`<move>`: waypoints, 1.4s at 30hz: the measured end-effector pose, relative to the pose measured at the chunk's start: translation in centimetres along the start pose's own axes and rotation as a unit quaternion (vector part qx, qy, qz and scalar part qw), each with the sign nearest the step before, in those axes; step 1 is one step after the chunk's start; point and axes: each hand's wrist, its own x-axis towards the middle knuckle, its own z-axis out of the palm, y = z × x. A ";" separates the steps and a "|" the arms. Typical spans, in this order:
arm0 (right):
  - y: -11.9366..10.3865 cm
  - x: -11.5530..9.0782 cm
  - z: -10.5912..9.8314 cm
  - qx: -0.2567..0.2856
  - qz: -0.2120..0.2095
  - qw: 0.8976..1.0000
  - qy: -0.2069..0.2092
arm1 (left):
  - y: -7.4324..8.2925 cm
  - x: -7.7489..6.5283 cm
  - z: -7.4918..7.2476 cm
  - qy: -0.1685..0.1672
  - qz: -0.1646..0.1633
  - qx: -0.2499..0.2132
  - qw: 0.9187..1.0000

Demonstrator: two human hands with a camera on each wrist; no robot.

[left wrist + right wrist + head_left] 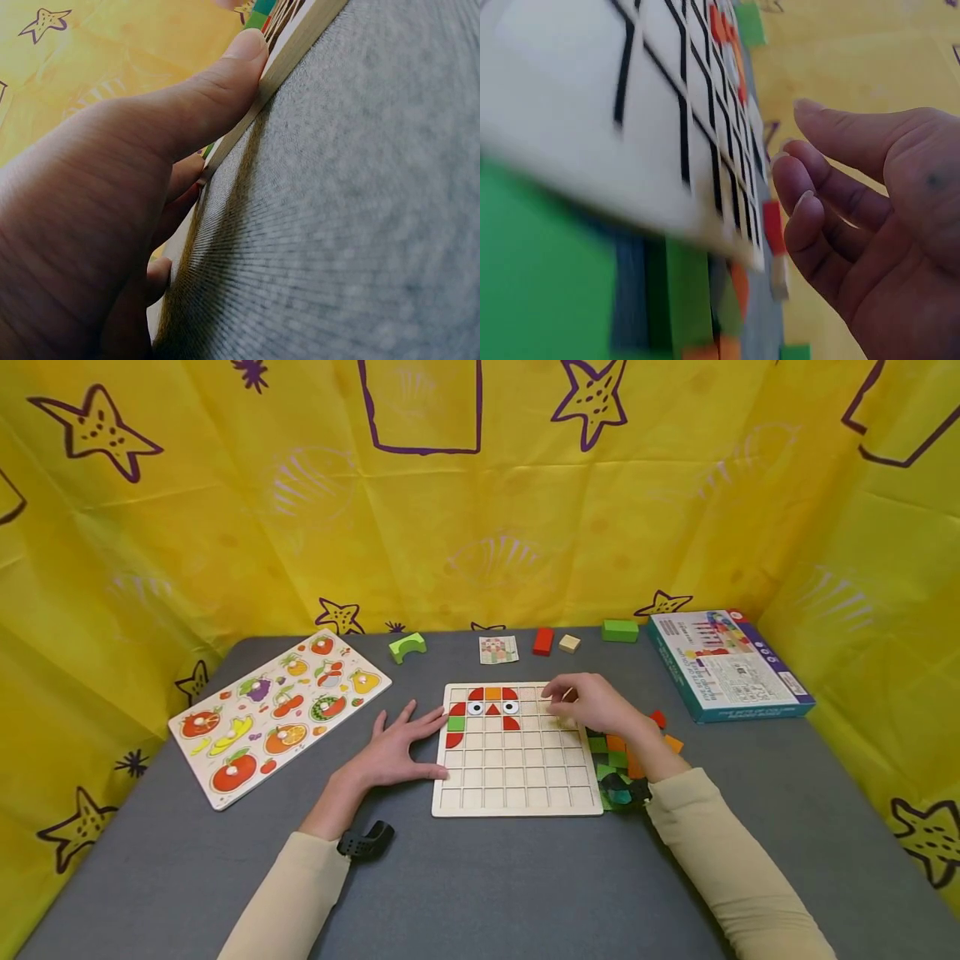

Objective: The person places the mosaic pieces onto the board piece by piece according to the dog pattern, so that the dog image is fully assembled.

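A pale wooden grid board (pixel 517 777) lies on the grey table. Coloured tiles in its upper left form part of a figure: red corner pieces, an orange square (pixel 492 693), a green square (pixel 456 724) and two eye tiles (pixel 476 708). My left hand (pixel 393 753) has its fingers spread, thumb and fingertips at the board's left edge; in the left wrist view the thumb (pixel 244 49) touches the rim. Above the board's upper right corner hovers my right hand (pixel 600 702), fingers loosely bent. The right wrist view shows nothing between thumb and fingers.
Loose green and orange tiles (pixel 617 758) lie right of the board, partly under my right forearm. A fruit puzzle board (pixel 258 739) lies left, a game box (pixel 727 672) right. Behind stand a green arch (pixel 407 645), picture card (pixel 498 650), red block (pixel 543 642) and green block (pixel 619 631).
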 end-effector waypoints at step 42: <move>3.2 -1.6 -3.2 0.031 0.027 0.999 -0.012 | 0.1 -0.1 -0.2 -0.003 -0.001 -0.003 1.000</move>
